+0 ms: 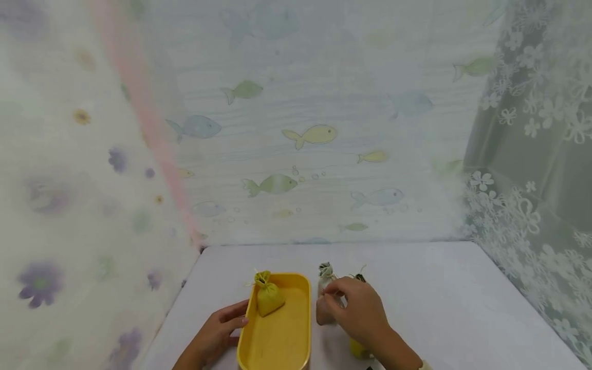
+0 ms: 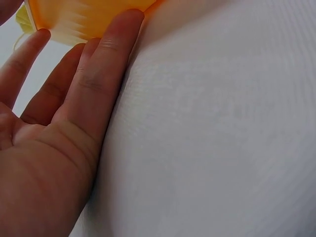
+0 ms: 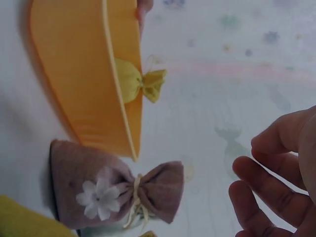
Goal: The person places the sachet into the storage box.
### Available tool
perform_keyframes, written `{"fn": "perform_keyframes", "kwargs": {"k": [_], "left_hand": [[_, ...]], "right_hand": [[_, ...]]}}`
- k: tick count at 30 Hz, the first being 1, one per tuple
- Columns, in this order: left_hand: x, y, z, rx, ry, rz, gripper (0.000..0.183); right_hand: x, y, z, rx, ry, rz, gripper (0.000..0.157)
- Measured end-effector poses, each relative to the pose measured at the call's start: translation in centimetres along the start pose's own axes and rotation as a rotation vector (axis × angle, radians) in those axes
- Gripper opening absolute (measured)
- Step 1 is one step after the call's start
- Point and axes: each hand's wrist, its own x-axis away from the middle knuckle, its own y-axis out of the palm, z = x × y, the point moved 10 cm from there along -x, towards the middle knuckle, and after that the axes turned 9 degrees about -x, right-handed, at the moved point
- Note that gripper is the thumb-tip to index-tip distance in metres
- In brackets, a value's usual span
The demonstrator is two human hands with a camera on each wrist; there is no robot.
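Note:
My left hand rests its fairly straight fingers against the outer left wall of a yellow tub. Inside the tub, at its far left corner, a yellow drawstring pouch stands upright. My right hand hovers just right of the tub with loosely bent fingers, and the right wrist view shows nothing between them. Beneath it stands a mauve drawstring pouch with a white flower and a cream tie. A second yellow pouch is partly hidden under this hand.
A pale grey pouch top shows beyond the right hand. The white tabletop reaches back to a fish-print curtain. Flowered fabric hangs on the left, and lace-like netting on the right.

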Motion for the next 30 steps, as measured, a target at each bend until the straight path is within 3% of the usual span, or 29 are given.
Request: {"fn": "perform_keyframes", "kwargs": {"k": [8, 13, 18, 25, 30], "left_hand": [[-0.7, 0.6, 0.0, -0.003, 0.002, 0.004, 0.075], [-1.2, 0.5, 0.0, -0.011, -0.005, 0.022, 0.077], [-1.0, 0.4, -0.4, -0.011, -0.028, 0.027, 0.077], [-0.2, -0.2, -0.2, -0.017, -0.034, 0.048, 0.074], [0.0, -0.2, -0.2, -0.017, -0.047, 0.059, 0.075]], "right_hand": [[0.8, -1.1, 1.1, 0.087, -0.061, 0.01, 0.014], [1.9, -2.0, 2.4, 0.154, -0.024, 0.009, 0.02], [3.3, -2.4, 3.7, 0.153, 0.05, -0.003, 0.027], [4.4, -2.5, 4.1, 0.148, 0.018, 0.002, 0.031], [4.9, -2.5, 4.7, 0.139, 0.049, -0.003, 0.035]]}}
